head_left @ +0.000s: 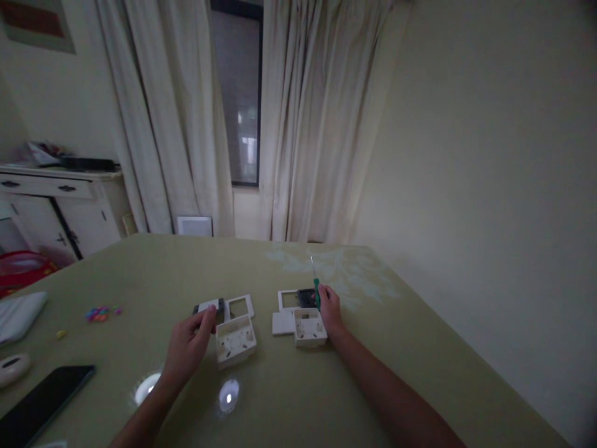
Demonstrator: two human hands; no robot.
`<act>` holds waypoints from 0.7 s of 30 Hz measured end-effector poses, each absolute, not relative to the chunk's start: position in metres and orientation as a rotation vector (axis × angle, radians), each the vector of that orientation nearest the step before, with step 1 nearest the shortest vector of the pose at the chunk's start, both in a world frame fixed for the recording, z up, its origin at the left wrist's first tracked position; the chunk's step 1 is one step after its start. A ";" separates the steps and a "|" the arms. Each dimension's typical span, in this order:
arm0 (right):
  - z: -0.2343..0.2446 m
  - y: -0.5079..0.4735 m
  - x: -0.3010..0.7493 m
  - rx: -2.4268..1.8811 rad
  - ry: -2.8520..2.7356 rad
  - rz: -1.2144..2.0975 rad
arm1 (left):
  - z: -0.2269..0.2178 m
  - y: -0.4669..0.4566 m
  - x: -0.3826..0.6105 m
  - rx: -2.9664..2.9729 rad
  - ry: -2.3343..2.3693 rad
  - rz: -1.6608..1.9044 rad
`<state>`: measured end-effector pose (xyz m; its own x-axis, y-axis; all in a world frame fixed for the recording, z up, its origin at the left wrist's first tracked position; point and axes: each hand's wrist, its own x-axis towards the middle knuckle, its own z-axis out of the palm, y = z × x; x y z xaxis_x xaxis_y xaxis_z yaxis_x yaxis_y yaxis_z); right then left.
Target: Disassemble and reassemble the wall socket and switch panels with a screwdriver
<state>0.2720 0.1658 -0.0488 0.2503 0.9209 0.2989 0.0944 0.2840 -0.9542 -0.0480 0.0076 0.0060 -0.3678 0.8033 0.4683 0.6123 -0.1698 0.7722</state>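
Note:
In my right hand is a screwdriver with a green handle, its thin metal shaft pointing up and away. Beside that hand lies a black module, against a white rectangular frame. Just below are a white open box and a white flat plate. My left hand is closed, thumb and fingers at the near edge of a white and dark grey switch module. A second white frame and a second open box lie right of it.
On the green tabletop at left are a black phone, a white rounded object, a white pouch-like item and small colourful pieces. A wall runs along the right; curtains hang behind.

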 end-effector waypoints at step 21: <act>-0.047 0.111 0.311 -1.120 -1.105 0.783 | -0.024 0.020 -0.064 2.119 2.121 1.181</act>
<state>0.3109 0.1107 -0.0470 0.2961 0.9129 0.2811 0.0374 0.2830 -0.9584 -0.0640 0.0202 -0.0243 -0.1335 0.8346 0.5345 0.8939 -0.1314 0.4285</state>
